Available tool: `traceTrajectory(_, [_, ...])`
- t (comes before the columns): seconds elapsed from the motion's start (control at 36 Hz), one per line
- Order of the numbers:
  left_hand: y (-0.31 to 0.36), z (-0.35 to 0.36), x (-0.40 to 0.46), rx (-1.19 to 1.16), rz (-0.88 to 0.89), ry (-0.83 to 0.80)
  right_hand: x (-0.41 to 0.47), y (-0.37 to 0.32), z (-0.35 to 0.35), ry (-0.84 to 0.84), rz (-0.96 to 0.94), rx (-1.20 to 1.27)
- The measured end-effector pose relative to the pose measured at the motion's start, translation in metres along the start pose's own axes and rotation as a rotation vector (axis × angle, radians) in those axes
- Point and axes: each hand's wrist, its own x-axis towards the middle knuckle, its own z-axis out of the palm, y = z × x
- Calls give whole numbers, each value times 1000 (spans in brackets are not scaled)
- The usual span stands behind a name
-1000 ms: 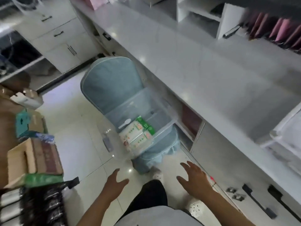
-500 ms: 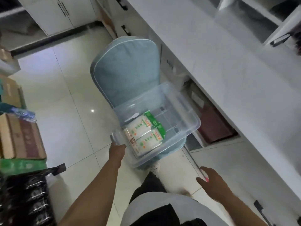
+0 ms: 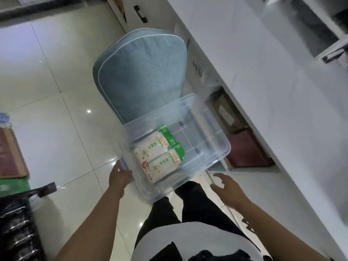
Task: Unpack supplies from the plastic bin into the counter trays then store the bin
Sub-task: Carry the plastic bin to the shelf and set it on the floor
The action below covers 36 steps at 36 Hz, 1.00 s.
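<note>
A clear plastic bin (image 3: 211, 129) rests on the seat of a blue-grey cushioned chair (image 3: 141, 72) beside the counter. Inside it lie two white packets with green ends (image 3: 160, 157), side by side at the bin's left. My left hand (image 3: 120, 176) grips the bin's near-left rim. My right hand (image 3: 227, 189) hovers open, fingers spread, just off the bin's near-right corner, not touching it.
A long white counter (image 3: 263, 81) runs along the right, with open shelves below holding a brown box (image 3: 226, 113) and a dark red box (image 3: 246, 149). Cardboard boxes (image 3: 11, 153) and black wrapped goods (image 3: 17, 227) stand at the left. White tiled floor lies between.
My left hand reached forward and took hold of the bin's left rim. My right hand has come in towards the bin's right corner. The view has closed in on the bin.
</note>
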Motion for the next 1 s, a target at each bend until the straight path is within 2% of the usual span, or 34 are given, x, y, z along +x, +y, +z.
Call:
traceTrajectory(0.17, [-12, -29, -22, 19, 46, 65, 72, -42, -17, -18, 3, 112])
traceTrajectory(0.39, [-26, -75, -49, 95, -69, 277, 190, -90, -30, -23, 74, 331])
traceTrajectory(0.53, [-19, -80, -49, 119, -138, 367, 241, -119, -15, -165, 110, 350])
traceTrajectory(0.61, [-13, -78, -49, 112, -142, 381, 253, -128, -12, -186, 131, 316])
traceTrajectory(0.72, [-11, -83, -47, 95, -160, 364, 256, -123, -12, -190, 169, 395])
traceTrajectory(0.89, [-6, -101, -50, 57, -160, 298, 211, -103, -12, -140, 187, 568])
traceTrajectory(1.0, [-8, -117, -42, 61, -97, 217, 169, -82, -12, -60, 174, 629])
